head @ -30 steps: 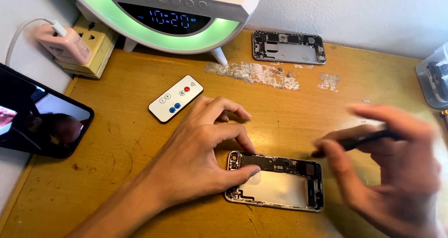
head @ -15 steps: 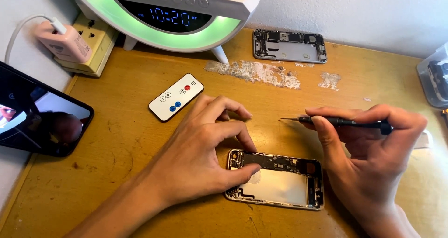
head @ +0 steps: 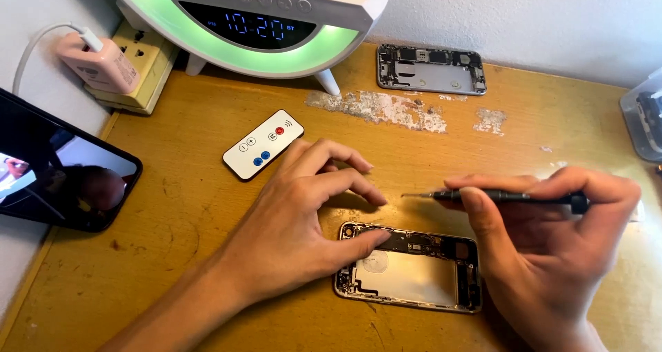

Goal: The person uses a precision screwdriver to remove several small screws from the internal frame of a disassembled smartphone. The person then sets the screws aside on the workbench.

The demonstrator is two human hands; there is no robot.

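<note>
The left hand (head: 296,235) lies flat on the brown wooden table (head: 172,207). Its fingers are spread a little, and its thumb presses on the top left corner of the open phone shell with a shiny metal rim (head: 410,273). This shell lies flat on the table, near the front edge, between both hands. The right hand (head: 552,248) pinches a thin black screwdriver (head: 496,196) between thumb and fingers. The screwdriver lies sideways in the air, just above the shell, with its tip pointing left. A small white remote with red and blue buttons (head: 263,144) rests near the left hand. A second open phone shell (head: 431,69) lies far back by the wall.
</note>
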